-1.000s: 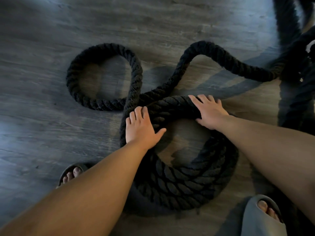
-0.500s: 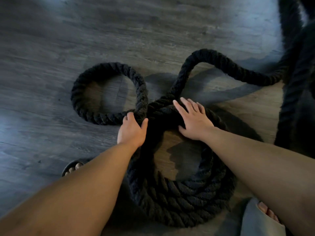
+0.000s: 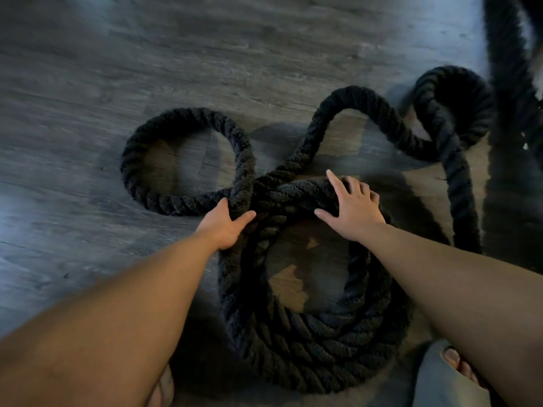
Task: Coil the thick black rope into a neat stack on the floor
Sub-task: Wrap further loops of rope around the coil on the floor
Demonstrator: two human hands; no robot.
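Observation:
A thick black rope [image 3: 311, 356] lies in a stacked coil of several turns on the grey wood floor [image 3: 88, 83], right in front of me. From the coil's far side a loose loop [image 3: 188, 160] runs off to the left. Another length arches away to the right and curls round at the upper right. My left hand [image 3: 226, 223] grips the rope where the left loop meets the coil, thumb on the near side, fingers hidden. My right hand [image 3: 351, 211] lies over the coil's far rim with its fingers curled over the top turn.
My feet in grey slides flank the coil, one at the bottom right [image 3: 446, 377] and one half hidden under my left forearm [image 3: 163, 389]. More black rope hangs or lies along the right edge [image 3: 505, 83].
My left hand has gone from lying flat on the coil to gripping the rope at the left loop's crossing. The right hand has curled further over the rim. The view has shifted, showing more rope at the right.

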